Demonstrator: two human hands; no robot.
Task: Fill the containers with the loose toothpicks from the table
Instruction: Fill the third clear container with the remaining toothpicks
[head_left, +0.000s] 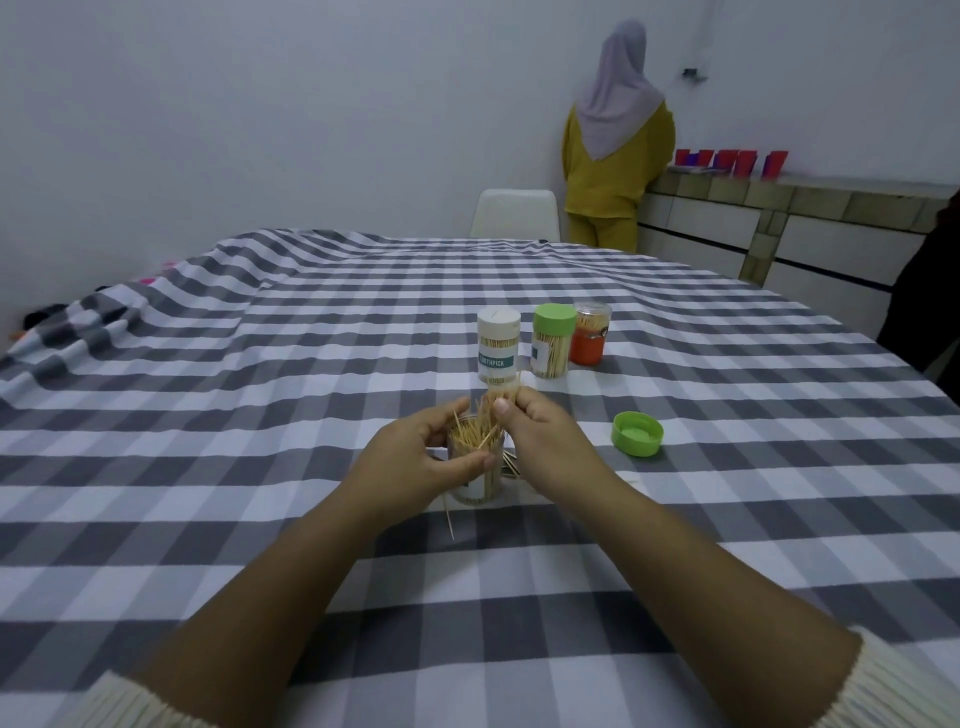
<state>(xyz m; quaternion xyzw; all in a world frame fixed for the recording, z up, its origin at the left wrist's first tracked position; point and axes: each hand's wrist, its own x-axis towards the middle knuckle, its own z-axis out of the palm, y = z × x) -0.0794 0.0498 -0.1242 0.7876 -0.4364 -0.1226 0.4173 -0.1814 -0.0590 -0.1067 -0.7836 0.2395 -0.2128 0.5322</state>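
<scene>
An open clear container (480, 486) stands on the checked tablecloth (208, 415), packed with toothpicks standing on end. My left hand (421, 457) grips its upper part from the left. My right hand (540, 434) pinches a small bundle of toothpicks (500, 400) just above the container's mouth. A loose toothpick (449, 519) lies by the container's base, and a few more (511, 465) lie behind it, partly hidden by my right hand. A green lid (638, 434) rests upside down to the right.
Farther back stand three containers: a white-capped one (498, 345) labelled toothpick, a green-capped one (553, 340) and an orange one (589, 335). A white chair (514, 213) sits at the far edge. A person (615, 140) stands at a counter with red cups (737, 162).
</scene>
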